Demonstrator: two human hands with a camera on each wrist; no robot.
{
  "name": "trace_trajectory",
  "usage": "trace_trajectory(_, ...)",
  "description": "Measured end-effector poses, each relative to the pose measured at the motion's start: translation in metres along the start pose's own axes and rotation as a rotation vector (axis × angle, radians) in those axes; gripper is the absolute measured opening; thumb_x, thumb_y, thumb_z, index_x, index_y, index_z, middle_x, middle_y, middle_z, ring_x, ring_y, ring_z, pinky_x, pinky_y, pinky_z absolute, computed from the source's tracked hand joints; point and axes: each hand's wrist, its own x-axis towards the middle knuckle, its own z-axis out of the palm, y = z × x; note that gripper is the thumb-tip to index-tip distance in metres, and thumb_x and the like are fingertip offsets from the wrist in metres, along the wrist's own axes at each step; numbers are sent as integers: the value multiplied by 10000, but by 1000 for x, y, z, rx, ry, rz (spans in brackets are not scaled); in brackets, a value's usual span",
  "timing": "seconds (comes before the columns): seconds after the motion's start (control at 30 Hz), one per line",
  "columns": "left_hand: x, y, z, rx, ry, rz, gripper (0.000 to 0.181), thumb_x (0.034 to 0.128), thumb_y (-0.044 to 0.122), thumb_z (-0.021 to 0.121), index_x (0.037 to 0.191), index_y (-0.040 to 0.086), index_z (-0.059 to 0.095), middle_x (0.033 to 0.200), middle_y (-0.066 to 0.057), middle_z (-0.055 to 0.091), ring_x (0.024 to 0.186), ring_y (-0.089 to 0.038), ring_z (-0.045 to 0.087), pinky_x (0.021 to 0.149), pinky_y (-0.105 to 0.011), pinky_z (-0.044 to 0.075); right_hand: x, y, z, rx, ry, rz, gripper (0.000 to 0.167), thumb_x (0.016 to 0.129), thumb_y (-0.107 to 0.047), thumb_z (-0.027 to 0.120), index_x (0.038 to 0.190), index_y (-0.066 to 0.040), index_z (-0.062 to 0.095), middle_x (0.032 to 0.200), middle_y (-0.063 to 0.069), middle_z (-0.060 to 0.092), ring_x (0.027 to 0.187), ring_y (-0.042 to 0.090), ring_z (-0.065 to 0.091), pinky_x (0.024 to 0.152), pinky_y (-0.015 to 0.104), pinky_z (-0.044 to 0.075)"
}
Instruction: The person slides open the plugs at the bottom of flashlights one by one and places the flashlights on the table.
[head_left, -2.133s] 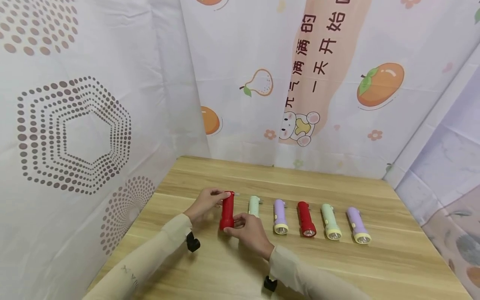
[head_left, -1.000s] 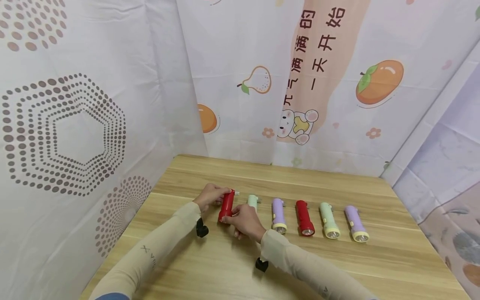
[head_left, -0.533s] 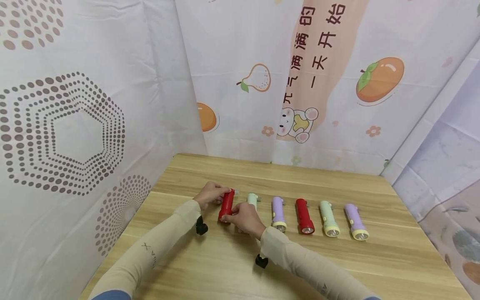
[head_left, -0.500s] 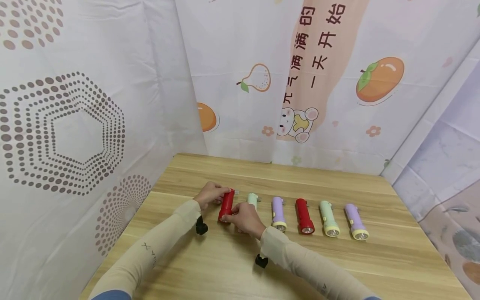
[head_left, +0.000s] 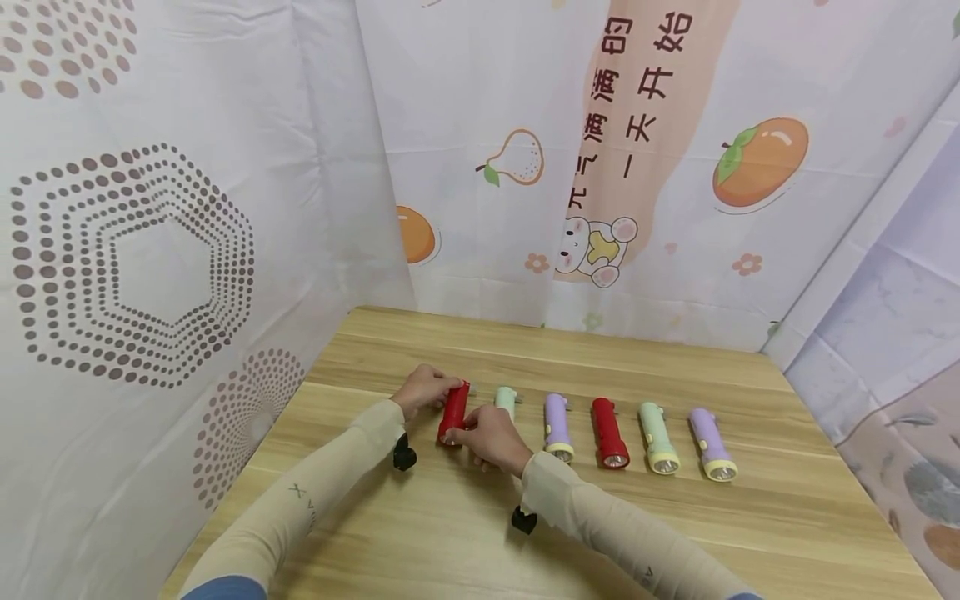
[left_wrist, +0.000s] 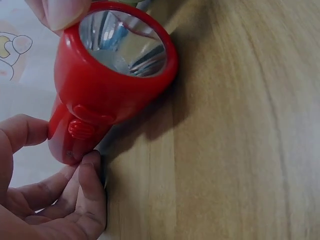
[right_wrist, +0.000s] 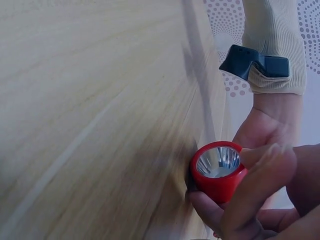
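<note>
A red flashlight [head_left: 455,410] lies at the left end of a row, its lens end toward me. My left hand [head_left: 423,390] pinches its tail between thumb and fingers, which the left wrist view also shows around the flashlight's narrow end, below its ridged switch [left_wrist: 81,129]. At the lens end, my right hand [head_left: 495,437] pinches the rim; in the right wrist view its thumb and fingers lie about the red head [right_wrist: 220,185]. A pale green flashlight [head_left: 506,400] stands out partly from behind the right hand.
Rightward along the wooden table [head_left: 600,533] lie a purple flashlight [head_left: 557,421], another red flashlight [head_left: 608,429], a green flashlight [head_left: 657,435] and a second purple flashlight [head_left: 712,443], lenses toward me. Printed cloth [head_left: 480,250] hangs behind the table and along its sides.
Over two seconds the flashlight's lens end has shifted slightly away from me, with both hands still on it. Small metal prongs near its tail looked brighter half a second ago. The other flashlights stay put.
</note>
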Motion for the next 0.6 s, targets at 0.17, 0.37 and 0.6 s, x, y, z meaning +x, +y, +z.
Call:
trace_trajectory(0.17, 3, -2, 2, 54, 10, 11, 266, 971, 232, 701, 1034, -25, 718, 939, -102, 710, 796, -184, 644, 662, -268, 547, 0, 1, -2, -12, -7, -14, 222, 951, -299, 762, 921, -83, 722, 513, 51, 544, 362, 117, 462, 337, 230, 390)
trace_trajectory(0.37, 4, -4, 1, 63, -6, 22, 260, 977, 245, 702, 1031, -9, 715, 960, -95, 702, 817, -191, 637, 667, -273, 548, -1, 2, -3, -1, -3, -31, 250, 963, -287, 747, 983, -38, 740, 503, 73, 579, 347, 125, 508, 340, 249, 432)
trace_trajectory(0.6, -2, -8, -6, 161, -38, 88, 363, 1018, 333, 653, 1143, -7, 685, 1004, -92, 689, 798, -208, 633, 646, -306, 542, -8, 1, -16, -7, 13, -120, 398, 1018, -247, 645, 1286, 48, 653, 785, 140, 738, 534, 153, 647, 540, 343, 574)
